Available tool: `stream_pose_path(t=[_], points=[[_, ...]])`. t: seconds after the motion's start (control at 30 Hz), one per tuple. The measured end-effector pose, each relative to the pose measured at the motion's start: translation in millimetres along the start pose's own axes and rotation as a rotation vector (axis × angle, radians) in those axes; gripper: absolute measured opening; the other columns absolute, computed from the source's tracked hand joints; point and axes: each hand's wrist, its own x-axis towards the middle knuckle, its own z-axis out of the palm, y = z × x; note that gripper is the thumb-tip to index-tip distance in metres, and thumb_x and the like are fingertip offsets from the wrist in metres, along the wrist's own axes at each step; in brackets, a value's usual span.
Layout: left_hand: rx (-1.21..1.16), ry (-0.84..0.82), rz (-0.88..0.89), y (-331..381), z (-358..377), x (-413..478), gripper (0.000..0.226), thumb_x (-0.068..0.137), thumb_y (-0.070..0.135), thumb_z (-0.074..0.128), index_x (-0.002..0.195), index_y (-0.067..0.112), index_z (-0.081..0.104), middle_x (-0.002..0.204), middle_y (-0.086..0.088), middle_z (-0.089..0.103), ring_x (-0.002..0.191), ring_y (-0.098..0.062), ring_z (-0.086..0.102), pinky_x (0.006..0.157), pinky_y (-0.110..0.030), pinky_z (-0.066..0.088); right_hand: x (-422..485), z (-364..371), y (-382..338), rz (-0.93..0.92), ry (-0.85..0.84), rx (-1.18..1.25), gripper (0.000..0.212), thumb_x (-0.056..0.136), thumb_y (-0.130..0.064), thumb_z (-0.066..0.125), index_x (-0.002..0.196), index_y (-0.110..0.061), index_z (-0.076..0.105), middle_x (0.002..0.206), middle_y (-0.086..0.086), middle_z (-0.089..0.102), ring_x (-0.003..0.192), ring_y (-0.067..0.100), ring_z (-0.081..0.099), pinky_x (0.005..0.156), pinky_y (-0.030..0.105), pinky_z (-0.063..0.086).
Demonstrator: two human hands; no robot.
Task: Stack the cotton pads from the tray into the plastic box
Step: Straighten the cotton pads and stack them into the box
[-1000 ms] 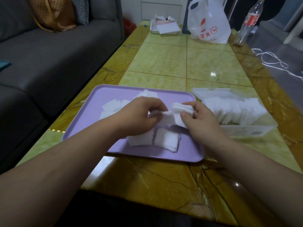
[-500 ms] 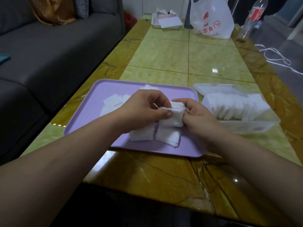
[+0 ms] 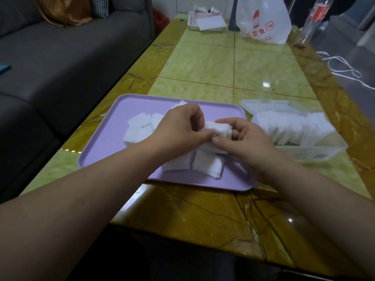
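A lilac tray [image 3: 113, 126] lies on the table in front of me with loose white cotton pads [image 3: 207, 166] scattered on it. Above the tray's middle, my left hand [image 3: 178, 128] and my right hand [image 3: 245, 142] both pinch a small stack of cotton pads [image 3: 220, 130] from either side. To the right of the tray stands a clear plastic box [image 3: 312, 154] holding a row of upright cotton pads [image 3: 290, 126]; its lid [image 3: 263, 105] lies open behind it.
At the table's far end stand a white plastic bag [image 3: 263, 19], a plastic bottle [image 3: 312, 19] and a small tray of papers [image 3: 207, 22]. A grey sofa [image 3: 60, 63] runs along the left. White cord [image 3: 345, 67] lies off the right edge.
Both hands have drawn together around the small stack, squaring it between the fingers. The view has shifted slightly; the tray and box have stayed in place.
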Motion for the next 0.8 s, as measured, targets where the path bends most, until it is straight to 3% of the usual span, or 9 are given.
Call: stream_pose_path(t=[0.07,0.13,0.23,0.27,0.37,0.43,0.5,0.63,0.8], points=[[0.131,-0.025,0.039,1,-2,0,0.03,0.076,0.035,0.084,0.07,0.023,0.058,0.063,0.01,0.059,0.058,-0.001,0.052,0.056,-0.02,0.041,0,-1,3,-0.021,0.074,-0.078,0.037,0.085,0.007,0.074,0.113,-0.016,0.066,0.104,0.019,0.076,0.103,0.035,0.073,0.095,0.052,0.058],[0.122,-0.164,0.095,1,-6,-2,0.019,0.076,0.031,0.085,0.081,0.025,0.068,0.075,0.01,0.066,0.072,-0.002,0.061,0.066,-0.022,0.051,1,-2,3,-0.056,0.145,-0.174,0.036,0.089,0.005,0.069,0.112,-0.022,0.065,0.102,0.011,0.076,0.101,0.029,0.073,0.093,0.049,0.059],[0.213,-0.422,0.13,3,-9,-8,0.037,0.077,0.034,0.086,0.11,0.028,0.071,0.101,0.013,0.07,0.094,-0.004,0.062,0.073,-0.006,0.046,1,-2,2,-0.121,0.197,-0.319,0.032,0.095,-0.006,0.062,0.114,-0.031,0.06,0.104,-0.002,0.072,0.097,0.014,0.069,0.087,0.033,0.058],[0.255,-0.462,0.137,3,-9,-9,0.044,0.077,0.036,0.087,0.117,0.029,0.07,0.105,0.014,0.068,0.097,-0.004,0.061,0.075,-0.008,0.045,1,-2,1,-0.133,0.197,-0.362,0.031,0.095,-0.008,0.061,0.114,-0.033,0.058,0.104,-0.006,0.07,0.095,0.007,0.067,0.084,0.025,0.055],[0.284,-0.512,0.146,3,-6,-6,0.051,0.075,0.038,0.086,0.122,0.032,0.067,0.103,0.014,0.066,0.092,-0.007,0.062,0.078,-0.022,0.051,-2,-1,1,-0.147,0.167,-0.475,0.031,0.095,-0.012,0.062,0.115,-0.035,0.053,0.1,-0.019,0.062,0.085,-0.015,0.059,0.07,0.001,0.042],[0.316,-0.541,0.123,5,-5,-5,0.046,0.076,0.041,0.084,0.118,0.035,0.067,0.094,0.015,0.062,0.081,-0.002,0.059,0.069,-0.021,0.046,-3,-1,1,-0.145,0.151,-0.511,0.033,0.094,-0.011,0.062,0.115,-0.034,0.053,0.099,-0.021,0.06,0.084,-0.017,0.057,0.068,-0.001,0.04],[0.339,-0.556,0.098,6,-5,-6,0.036,0.077,0.042,0.083,0.107,0.036,0.064,0.091,0.016,0.058,0.079,-0.003,0.056,0.065,-0.02,0.041,-2,-2,3,-0.144,0.152,-0.518,0.031,0.094,-0.013,0.063,0.114,-0.034,0.053,0.101,-0.019,0.061,0.089,-0.011,0.057,0.07,0.001,0.04],[0.213,-0.469,0.038,6,-4,-8,0.024,0.077,0.027,0.081,0.09,0.025,0.061,0.09,0.007,0.064,0.082,-0.013,0.061,0.069,-0.028,0.05,-1,-3,5,-0.16,0.163,-0.521,0.027,0.096,-0.014,0.063,0.115,-0.032,0.055,0.102,-0.013,0.065,0.092,0.004,0.062,0.077,0.018,0.046],[-0.089,-0.346,-0.013,3,-12,-7,0.022,0.076,0.018,0.087,0.087,0.024,0.069,0.079,0.013,0.068,0.067,0.003,0.057,0.06,-0.012,0.044,3,-4,5,-0.129,0.145,-0.424,0.033,0.09,-0.013,0.066,0.119,-0.028,0.059,0.108,-0.003,0.071,0.1,0.016,0.069,0.095,0.042,0.056]])
